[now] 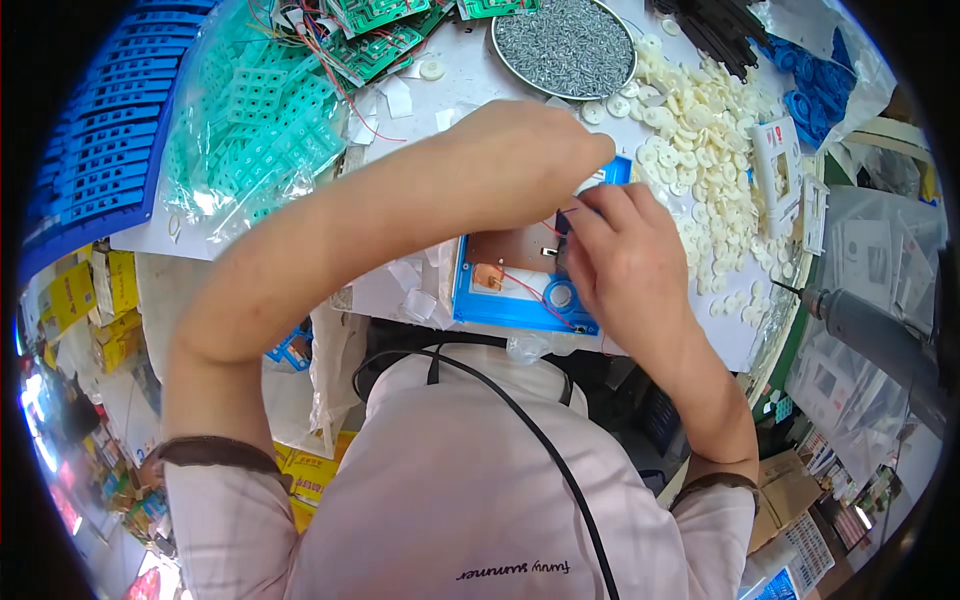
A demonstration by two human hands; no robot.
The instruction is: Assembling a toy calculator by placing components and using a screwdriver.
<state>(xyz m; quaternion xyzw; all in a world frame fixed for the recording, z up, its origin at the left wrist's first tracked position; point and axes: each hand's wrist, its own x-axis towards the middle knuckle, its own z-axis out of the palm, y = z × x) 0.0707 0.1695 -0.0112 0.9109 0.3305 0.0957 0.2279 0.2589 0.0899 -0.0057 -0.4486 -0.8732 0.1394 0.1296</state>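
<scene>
A blue plastic case [527, 316] lies in front of me, with a brown circuit board [507, 249] inside it and thin red wires [527, 283] running across it. My left hand [545, 150] reaches over the far part of the case. Its wrist is bent and its fingers are hidden behind the back of the hand. Over the case's right side, my right hand [635, 255] has its fingers curled and pressed together. A red wire passes close to those fingertips, but whatever they pinch is hidden.
A round dish of screws [565, 48] stands beyond my hands, beside many loose cream plastic discs [700, 170]. Green circuit boards [375, 40] and bagged teal keypads [255, 130] lie to the left. A power screwdriver [870, 330] juts in from the right, near white panels [778, 175].
</scene>
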